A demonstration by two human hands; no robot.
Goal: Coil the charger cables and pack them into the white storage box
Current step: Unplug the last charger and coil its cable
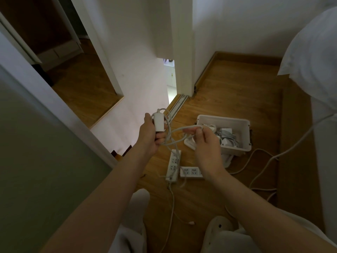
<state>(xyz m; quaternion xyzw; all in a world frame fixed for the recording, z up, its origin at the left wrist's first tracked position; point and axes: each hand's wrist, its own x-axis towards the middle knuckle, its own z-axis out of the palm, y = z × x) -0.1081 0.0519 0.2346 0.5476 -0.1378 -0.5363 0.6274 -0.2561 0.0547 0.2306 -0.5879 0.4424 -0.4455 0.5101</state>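
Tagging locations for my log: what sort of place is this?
Probably a room in a home, perhaps a bedroom: wooden floor, a doorway to another room, a white pillow on the right, and power strips on the floor beside a storage box.

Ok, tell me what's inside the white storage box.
The white storage box holds white charger bricks and coiled cables. Its floor is covered by them, and the right hand hides its near left corner.
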